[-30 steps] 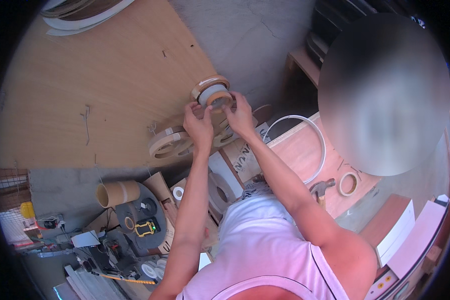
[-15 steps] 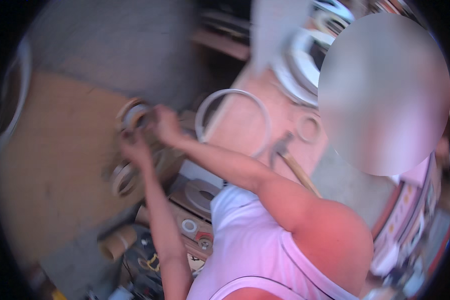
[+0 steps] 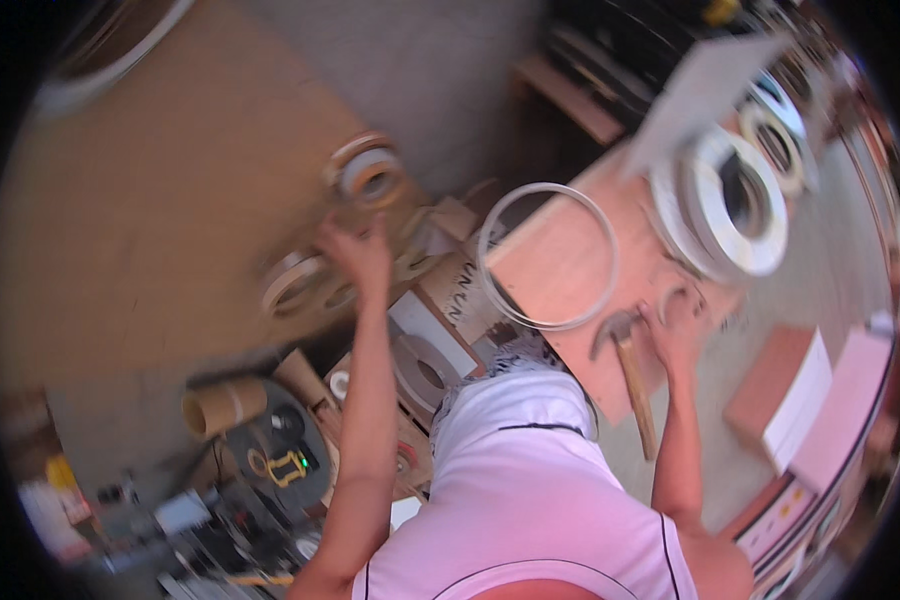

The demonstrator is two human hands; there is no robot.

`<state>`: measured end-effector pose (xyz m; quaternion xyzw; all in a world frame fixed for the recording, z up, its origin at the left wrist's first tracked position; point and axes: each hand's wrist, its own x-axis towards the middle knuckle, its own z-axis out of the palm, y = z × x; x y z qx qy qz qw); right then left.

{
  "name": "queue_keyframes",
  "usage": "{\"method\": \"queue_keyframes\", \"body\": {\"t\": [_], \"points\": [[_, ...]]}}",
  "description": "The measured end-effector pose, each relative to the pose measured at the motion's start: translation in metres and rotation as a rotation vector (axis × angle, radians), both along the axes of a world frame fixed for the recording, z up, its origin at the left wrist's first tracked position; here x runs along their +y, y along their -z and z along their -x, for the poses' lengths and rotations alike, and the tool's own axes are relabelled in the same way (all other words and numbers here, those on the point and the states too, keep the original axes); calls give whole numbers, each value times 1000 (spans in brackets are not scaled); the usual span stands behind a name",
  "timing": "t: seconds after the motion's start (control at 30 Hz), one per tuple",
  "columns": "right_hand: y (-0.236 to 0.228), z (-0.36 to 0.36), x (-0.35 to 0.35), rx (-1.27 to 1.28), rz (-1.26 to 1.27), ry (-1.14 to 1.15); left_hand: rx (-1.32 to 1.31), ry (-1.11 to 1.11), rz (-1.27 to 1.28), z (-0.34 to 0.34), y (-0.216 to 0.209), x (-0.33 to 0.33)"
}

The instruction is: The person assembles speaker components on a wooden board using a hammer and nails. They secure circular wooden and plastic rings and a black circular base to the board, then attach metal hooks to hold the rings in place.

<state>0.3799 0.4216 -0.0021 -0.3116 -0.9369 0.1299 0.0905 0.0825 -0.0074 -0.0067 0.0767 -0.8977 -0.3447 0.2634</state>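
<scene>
My left hand (image 3: 355,245), its fingers apart, is at the edge of the brown table, just below a stack of tape-like rolls (image 3: 370,178). More rolls of narrow strip (image 3: 295,283) lie to its lower left. Over the pale wooden board, my right hand (image 3: 676,335) reaches a small tan ring (image 3: 681,298) with its fingers spread about it; blur hides how firmly they touch. A claw hammer (image 3: 634,385) with a wooden handle lies immediately left of that hand. A large thin white hoop (image 3: 610,235) rests partly over the board's left edge.
Large white coils (image 3: 760,245) are at the board's far right. The brown table (image 3: 150,200) fills the left. Below it are a cardboard tube (image 3: 220,407) and a dark tool with a yellow part (image 3: 288,468). A box (image 3: 780,395) stands at right.
My hands, together at the rolls on the brown table before, are now apart. The right has moved across to the small ring beside the hammer. The view has turned.
</scene>
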Motion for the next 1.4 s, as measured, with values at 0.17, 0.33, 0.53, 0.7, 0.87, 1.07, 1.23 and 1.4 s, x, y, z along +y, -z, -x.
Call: {"method": "queue_keyframes", "body": {"t": [0.17, 0.33, 0.53, 0.7, 0.87, 1.07, 1.23, 1.4], "points": [[7, 11, 9, -20, 218, 8, -88, 32, -159, -46, -26, -1], [-11, 26, 3, 240, -197, -163, -68, 282, -208, -171, 35, 12], [-96, 94, -145, 426, 400, -656, -829, 559, -209, -305, 92, -14], [-126, 113, -265, 111, 362, -1045, -867, 98, -371, -382, 49, -77], [-49, 124, -380, -350, 557, -1720, -479, -430, -231, -530, 41, -141], [53, 74, -631, -139, 587, -2106, -390, -832, -616, -634, -6, -208], [130, 79, -794, -85, 382, -1957, -119, -795, -56, -552, 4, -431], [171, 49, -847, -123, 14, -2069, -590, -735, 252, -481, 41, -629]]}}
